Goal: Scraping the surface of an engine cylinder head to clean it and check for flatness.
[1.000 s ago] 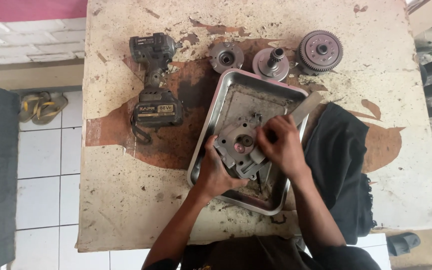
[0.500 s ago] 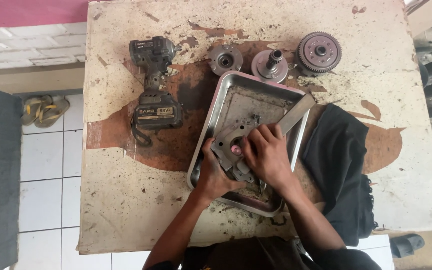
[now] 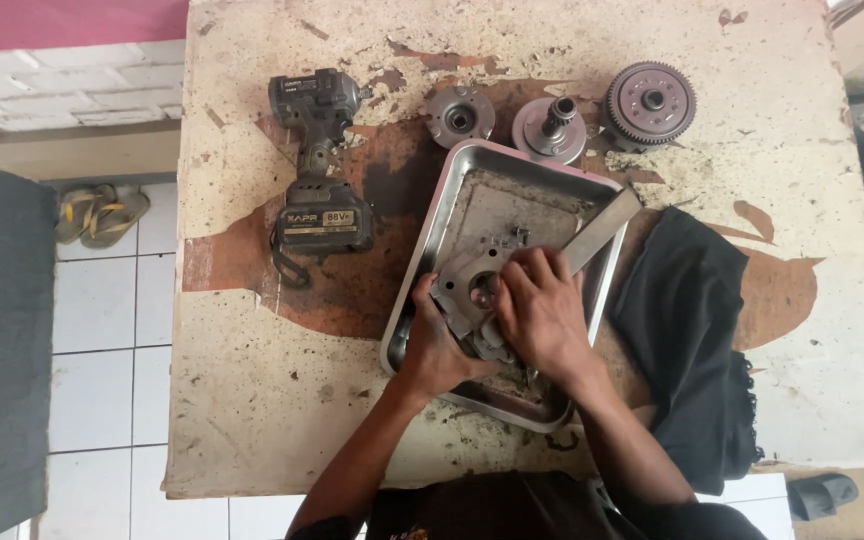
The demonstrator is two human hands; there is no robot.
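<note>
there, both hands (image 3: pixel 497 330) on engine cover (image 3: pixel 464 290)

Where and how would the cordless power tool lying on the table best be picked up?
Probably by the narrow handle between the head and the battery block of the cordless power tool. It lies flat on the table, head away from the person, so a hand coming down from above could wrap the handle from the open left side.

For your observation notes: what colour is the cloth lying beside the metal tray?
Black. The cloth shows best in the head view, right of the tray.
</note>
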